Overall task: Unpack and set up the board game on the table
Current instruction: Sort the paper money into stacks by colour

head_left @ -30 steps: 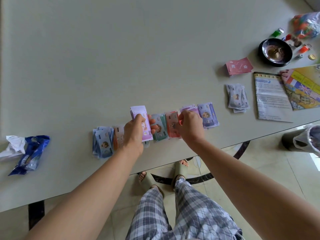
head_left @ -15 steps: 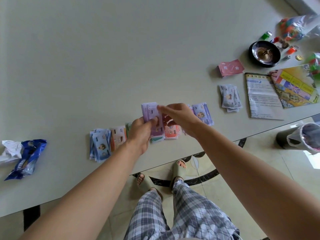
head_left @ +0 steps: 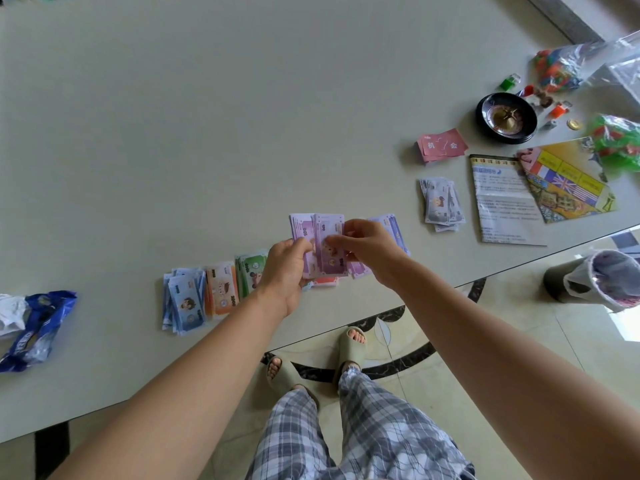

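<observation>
**Above the bench: purple notes in both hands**

Held just right of the green pile. Clasped in the left hand grip; top note pinched by the right hand grip, newly brought across. Likely sorting by colour, well advanced.

Pale grey tabletop, with banknote piles in a row close along its near edge: blue pile, orange pile just beside it, green pile next, then a lilac pile, partly hidden. At the left edge, a crumpled blue wrapper touching a white wad. Toward the right edge, well apart from the row: grey pile, red cards beyond it, rule sheet touching the folded game board, black roulette wheel farther back, a gold coin near it, and what look like two clear bags of plastic pieces.
</observation>
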Tool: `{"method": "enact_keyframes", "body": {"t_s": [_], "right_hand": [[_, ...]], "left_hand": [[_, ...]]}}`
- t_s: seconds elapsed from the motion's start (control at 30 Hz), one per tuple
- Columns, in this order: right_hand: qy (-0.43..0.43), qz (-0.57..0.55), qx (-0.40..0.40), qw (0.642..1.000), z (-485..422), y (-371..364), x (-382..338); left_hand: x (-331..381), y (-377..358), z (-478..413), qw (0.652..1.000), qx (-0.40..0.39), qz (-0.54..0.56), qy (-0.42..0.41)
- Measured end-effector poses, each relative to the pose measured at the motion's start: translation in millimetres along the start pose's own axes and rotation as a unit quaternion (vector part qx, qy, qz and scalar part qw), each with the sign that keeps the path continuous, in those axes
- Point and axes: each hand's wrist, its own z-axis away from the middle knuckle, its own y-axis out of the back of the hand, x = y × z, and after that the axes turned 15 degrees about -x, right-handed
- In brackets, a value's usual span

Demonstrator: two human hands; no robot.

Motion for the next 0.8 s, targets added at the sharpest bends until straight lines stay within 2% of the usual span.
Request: {"method": "enact_keyframes", "body": {"t_s": [0.8], "right_hand": [[-0.017, -0.02, -0.029, 0.999, 2, 28, 5]], "left_hand": [[-8, -20, -12, 0.998, 0.019, -0.059, -0.014]]}}
